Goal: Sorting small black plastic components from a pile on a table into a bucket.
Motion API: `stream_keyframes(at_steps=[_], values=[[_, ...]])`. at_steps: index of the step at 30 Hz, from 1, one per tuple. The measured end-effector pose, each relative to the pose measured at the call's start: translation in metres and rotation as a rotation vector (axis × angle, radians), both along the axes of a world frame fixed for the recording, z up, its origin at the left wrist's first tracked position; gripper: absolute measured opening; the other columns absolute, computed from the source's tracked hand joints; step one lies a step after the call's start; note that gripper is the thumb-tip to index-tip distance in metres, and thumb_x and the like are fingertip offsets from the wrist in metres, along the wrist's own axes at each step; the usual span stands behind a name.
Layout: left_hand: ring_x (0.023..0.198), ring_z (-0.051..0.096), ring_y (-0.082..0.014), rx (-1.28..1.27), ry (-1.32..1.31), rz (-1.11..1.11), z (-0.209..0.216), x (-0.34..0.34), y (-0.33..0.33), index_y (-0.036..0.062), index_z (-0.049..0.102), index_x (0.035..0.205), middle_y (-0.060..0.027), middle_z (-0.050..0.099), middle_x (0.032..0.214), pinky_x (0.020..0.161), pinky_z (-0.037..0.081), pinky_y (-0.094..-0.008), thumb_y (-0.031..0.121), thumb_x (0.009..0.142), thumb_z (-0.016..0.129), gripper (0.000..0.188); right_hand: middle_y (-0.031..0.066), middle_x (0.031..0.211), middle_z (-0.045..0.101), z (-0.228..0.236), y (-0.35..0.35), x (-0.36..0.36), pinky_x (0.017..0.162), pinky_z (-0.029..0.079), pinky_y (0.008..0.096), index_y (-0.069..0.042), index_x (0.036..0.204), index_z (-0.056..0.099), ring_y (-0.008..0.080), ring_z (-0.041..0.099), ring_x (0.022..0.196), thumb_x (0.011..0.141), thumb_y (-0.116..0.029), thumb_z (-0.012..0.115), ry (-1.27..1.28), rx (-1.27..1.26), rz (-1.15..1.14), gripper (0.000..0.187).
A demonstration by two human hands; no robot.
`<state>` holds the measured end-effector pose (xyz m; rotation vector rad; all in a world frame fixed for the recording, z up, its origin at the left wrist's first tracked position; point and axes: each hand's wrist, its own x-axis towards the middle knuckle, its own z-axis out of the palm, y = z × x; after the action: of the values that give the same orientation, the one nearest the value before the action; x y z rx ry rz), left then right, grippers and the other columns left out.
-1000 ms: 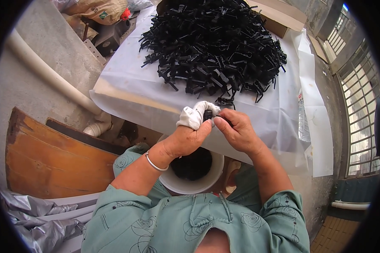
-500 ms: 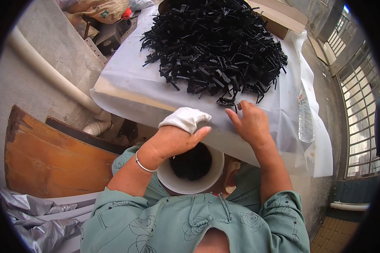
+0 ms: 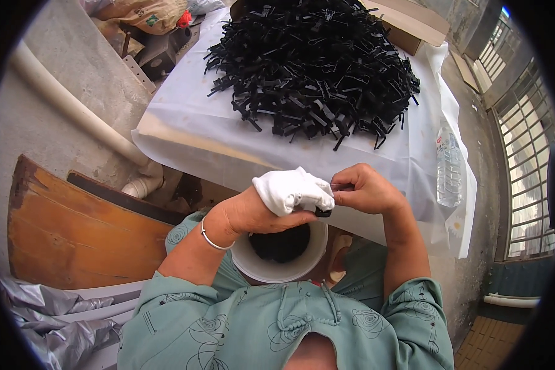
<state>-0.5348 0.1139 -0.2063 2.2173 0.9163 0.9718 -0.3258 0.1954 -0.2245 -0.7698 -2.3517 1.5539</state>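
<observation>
Covered partly by a white cloth glove, my left hand (image 3: 274, 200) is closed on a small black clip-like piece (image 3: 323, 213), whose end sticks out by the thumb. My right hand (image 3: 373, 190) meets it from the right, thumb and forefinger pinching a thin dark part that seems to belong to the same piece; the fingers hide most of it. Both hands are in front of the table's near edge. Beyond them a large heap of similar black pieces (image 3: 314, 74) lies on the table. Below my left hand stands a white bucket (image 3: 319, 256) with black contents (image 3: 280, 245).
White sheeting (image 3: 185, 123) covers the table. A clear plastic bottle (image 3: 448, 169) lies at its right edge, and an open cardboard box (image 3: 407, 18) is behind the heap. To the left are a brown wooden board (image 3: 80, 228) and a pale pipe (image 3: 74, 102). A barred window (image 3: 527, 166) is at right.
My right hand has come back from the heap's near edge toward my left hand, bringing a black piece. My left hand has moved right and closed on it.
</observation>
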Motion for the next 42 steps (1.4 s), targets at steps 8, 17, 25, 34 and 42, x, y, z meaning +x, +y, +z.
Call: stream_keyframes(at_steps=[8,17,25,34,42], values=[[0.066,0.049,-0.0039,-0.566,-0.618,0.394,-0.032,0.002,0.009,0.0023,0.054,0.091,-0.0004,0.057,0.079,0.055,0.042,-0.0177,0.012,0.084,0.063,0.014,0.0042,0.061,0.047,0.002,-0.032,-0.032,0.043,0.034,0.0255,-0.004,0.093,0.058,0.0138,0.042,0.047,0.067,-0.002,0.07,0.469,0.715,-0.208,0.028],[0.063,0.051,-0.005,-0.691,-0.762,0.283,-0.024,0.021,0.003,0.0054,0.052,0.106,0.0001,0.056,0.084,0.052,0.044,-0.0199,0.01,0.09,0.052,0.016,-0.0082,0.06,0.038,-0.011,-0.037,-0.045,0.047,0.028,0.0175,-0.005,0.075,0.049,0.0005,0.031,0.055,0.081,-0.011,0.066,0.522,0.18,-0.639,0.02],[0.062,0.053,-0.0074,-0.611,-0.691,0.339,-0.023,0.023,0.001,0.0011,0.048,0.11,-0.0041,0.056,0.089,0.052,0.047,-0.0202,0.001,0.085,0.051,0.025,-0.0045,0.062,0.044,-0.012,-0.022,-0.031,0.049,0.033,0.0219,-0.003,0.073,0.051,0.0051,0.036,0.055,0.091,-0.02,0.053,0.421,0.058,-0.43,0.025],[0.067,0.052,-0.0054,0.198,-0.02,0.582,-0.033,0.025,0.001,-0.0034,0.055,0.107,-0.0052,0.057,0.081,0.06,0.047,-0.0222,0.0,0.08,0.057,0.027,0.0158,0.061,0.05,-0.027,-0.033,-0.048,0.052,0.039,0.0333,0.001,0.073,0.053,0.0238,0.043,0.053,0.089,-0.015,0.052,0.318,0.162,-0.467,0.023],[0.081,0.048,-0.0099,-0.266,-0.601,0.356,-0.028,0.015,0.005,0.0005,0.04,0.113,-0.0037,0.05,0.091,0.071,0.044,-0.0239,0.005,0.084,0.056,0.034,0.0024,0.061,0.048,-0.007,-0.025,-0.033,0.052,0.036,0.0251,0.0,0.079,0.057,0.0098,0.042,0.057,0.089,-0.015,0.054,0.387,0.128,-0.358,0.018]])
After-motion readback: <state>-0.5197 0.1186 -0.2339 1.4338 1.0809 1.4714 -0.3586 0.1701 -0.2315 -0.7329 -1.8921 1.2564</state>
